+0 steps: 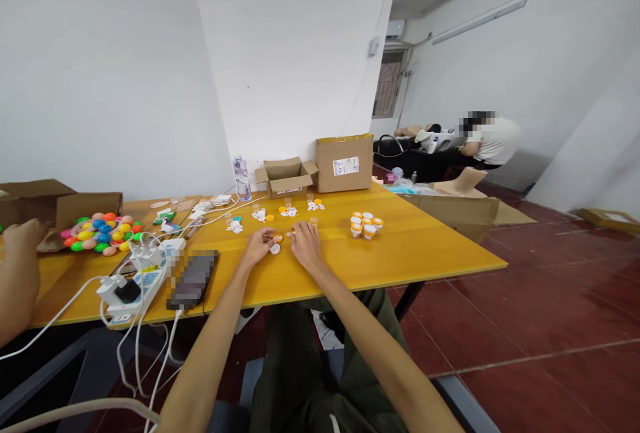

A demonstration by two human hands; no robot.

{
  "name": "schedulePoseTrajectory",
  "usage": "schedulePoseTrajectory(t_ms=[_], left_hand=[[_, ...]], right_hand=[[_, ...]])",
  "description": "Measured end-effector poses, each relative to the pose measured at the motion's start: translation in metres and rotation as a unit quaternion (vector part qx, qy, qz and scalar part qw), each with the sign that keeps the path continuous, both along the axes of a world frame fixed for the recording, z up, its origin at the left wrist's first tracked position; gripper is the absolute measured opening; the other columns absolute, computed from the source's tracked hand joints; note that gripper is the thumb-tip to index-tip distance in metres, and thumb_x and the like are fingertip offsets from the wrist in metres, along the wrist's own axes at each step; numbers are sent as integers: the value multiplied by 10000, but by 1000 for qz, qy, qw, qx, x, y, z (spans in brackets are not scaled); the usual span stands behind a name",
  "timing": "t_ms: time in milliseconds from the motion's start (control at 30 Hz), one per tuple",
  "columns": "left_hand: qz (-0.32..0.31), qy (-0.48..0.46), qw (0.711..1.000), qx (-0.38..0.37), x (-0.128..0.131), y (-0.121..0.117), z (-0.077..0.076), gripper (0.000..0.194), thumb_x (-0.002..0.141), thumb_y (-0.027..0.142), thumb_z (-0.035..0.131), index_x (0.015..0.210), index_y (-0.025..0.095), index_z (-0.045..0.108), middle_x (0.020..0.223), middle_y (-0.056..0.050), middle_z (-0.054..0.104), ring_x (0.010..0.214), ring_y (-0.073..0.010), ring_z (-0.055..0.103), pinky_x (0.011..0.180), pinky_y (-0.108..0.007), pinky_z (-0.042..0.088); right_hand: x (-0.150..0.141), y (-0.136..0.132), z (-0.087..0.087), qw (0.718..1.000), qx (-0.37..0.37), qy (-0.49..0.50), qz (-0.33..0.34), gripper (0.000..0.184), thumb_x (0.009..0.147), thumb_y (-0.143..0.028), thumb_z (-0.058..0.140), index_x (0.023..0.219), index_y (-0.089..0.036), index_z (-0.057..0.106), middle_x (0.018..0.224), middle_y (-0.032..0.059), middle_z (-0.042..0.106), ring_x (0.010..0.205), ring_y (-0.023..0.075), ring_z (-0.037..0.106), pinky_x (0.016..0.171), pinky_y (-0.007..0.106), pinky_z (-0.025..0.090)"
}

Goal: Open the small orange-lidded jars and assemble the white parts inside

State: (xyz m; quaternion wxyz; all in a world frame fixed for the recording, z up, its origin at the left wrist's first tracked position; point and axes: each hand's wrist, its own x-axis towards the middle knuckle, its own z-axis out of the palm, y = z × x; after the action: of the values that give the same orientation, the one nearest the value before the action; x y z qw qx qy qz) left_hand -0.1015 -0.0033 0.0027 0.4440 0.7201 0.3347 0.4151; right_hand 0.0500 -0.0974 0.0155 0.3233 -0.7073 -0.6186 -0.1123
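Note:
Both my hands rest on the yellow table (400, 256), close together. My left hand (259, 245) has its fingers curled around a small orange-capped piece (277, 238), with a white cap (275, 249) lying just under it. My right hand (305, 241) is bent over small pieces at its fingertips; what it grips is too small to name. A cluster of small orange-lidded white jars (365, 224) stands to the right. White and orange bits (287, 210) lie scattered beyond my hands.
Two open cardboard boxes (286, 177) (344, 162) and a clear bottle (242, 178) stand at the table's far edge. Coloured plastic eggs (103, 232), a power strip with cables (137, 280) and a phone (193, 278) lie left. Another person's hand (20, 240) reaches in at the left; a person sits far right.

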Motion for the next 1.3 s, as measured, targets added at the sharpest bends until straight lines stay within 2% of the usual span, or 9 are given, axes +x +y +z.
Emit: schedulePoseTrajectory(t_ms=[167,267,467,600,800,867,1100,1300], left_hand=[[-5,2,1000,14,1,-1,-1,246,654,230,812,878,198,716,924,-62,768,897,-229,730,894,-403,600],[-12,-2,1000,18,2,-2,0,226,666,192,780,883,201,718,931,-59,772,894,-228,735,884,-402,607],[-27,3,999,18,4,-5,3,235,674,132,710,899,199,715,990,-62,777,916,-215,734,897,-389,601],[-22,11,999,28,4,-6,4,243,685,103,656,901,195,716,998,-61,777,912,-212,732,920,-404,589],[55,17,995,80,1,-4,5,159,720,127,631,818,206,727,936,-59,776,949,-249,716,941,-429,568],[62,25,993,93,1,-5,6,132,736,166,650,827,213,732,935,-58,775,939,-254,712,916,-420,572],[5,124,977,172,6,-18,9,141,743,233,707,881,234,739,954,-60,765,1000,-260,683,1010,-437,505],[-11,120,980,159,9,-18,12,129,731,195,689,848,233,727,897,-43,757,947,-244,685,972,-412,522]], right_hand=[[-1,2,-3,998,-59,-20,-33,210,926,-134,523,1036,-215,682,1148,124,668,1069,255,574,915,378,436],[-1,3,-3,997,-63,-35,-36,249,931,-112,497,1059,-217,683,1159,128,665,1077,254,568,906,378,434],[-4,4,0,993,-42,-90,68,292,949,-114,475,1108,-240,684,1279,109,637,1164,244,539,926,366,426],[-2,6,-2,989,-43,-92,108,314,934,-89,487,1112,-251,688,1290,98,634,1186,240,528,930,365,427],[2,12,-8,987,-39,-70,137,286,932,-105,513,1067,-275,700,1234,88,639,1160,256,527,913,382,437],[3,14,-9,987,-38,-66,141,269,937,-118,516,1058,-273,700,1231,89,632,1149,258,528,912,384,440],[3,14,-10,990,-36,-41,130,290,920,-84,475,1077,-220,677,1183,110,636,1110,251,537,906,374,452],[3,15,-8,990,-47,-21,133,243,906,-88,498,1015,-207,680,1127,97,646,1076,231,555,915,359,464]])
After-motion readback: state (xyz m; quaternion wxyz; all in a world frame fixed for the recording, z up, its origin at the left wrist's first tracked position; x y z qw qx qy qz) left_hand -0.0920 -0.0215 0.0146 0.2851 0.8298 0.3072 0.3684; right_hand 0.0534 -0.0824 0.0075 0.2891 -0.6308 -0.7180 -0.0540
